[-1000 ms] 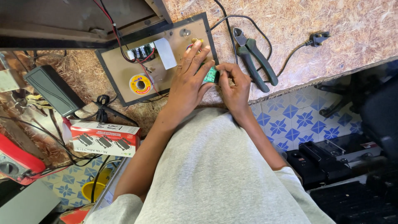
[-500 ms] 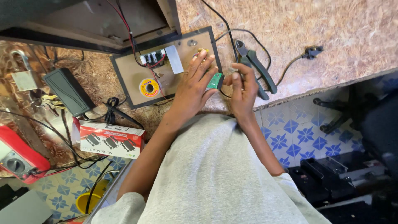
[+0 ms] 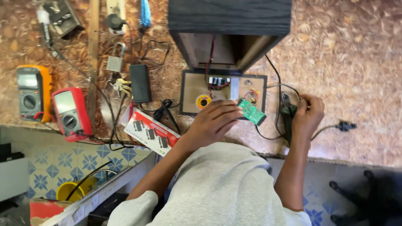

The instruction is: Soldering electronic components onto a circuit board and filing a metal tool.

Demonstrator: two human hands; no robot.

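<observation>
Chipboard, rough and speckled, makes up the worktop (image 3: 356, 54) under your hands. Your left hand (image 3: 213, 121) has its fingers closed lightly on a small green circuit board (image 3: 251, 111), pinching it by one end so that it sits tilted just above the lower edge of a brown panel (image 3: 190, 90). That panel lies flat in front of an open dark wooden box (image 3: 229, 29), and red and black wires run from the box down to it; a yellow solder reel (image 3: 203, 101) sits on the panel just beside your left fingertips. Your right hand (image 3: 307, 115) is wrapped around the dark handles of a pair of pliers (image 3: 288, 109), fist closed, just to the right of the panel (the tool's tip points away from you). A black cable (image 3: 340, 125) trails off to the right. Well to the left lie a red multimeter (image 3: 70, 112) and an orange one (image 3: 32, 91), a black adapter (image 3: 139, 83), a padlock with keys (image 3: 114, 63), and a red and white carton (image 3: 150, 132) near your left forearm.
</observation>
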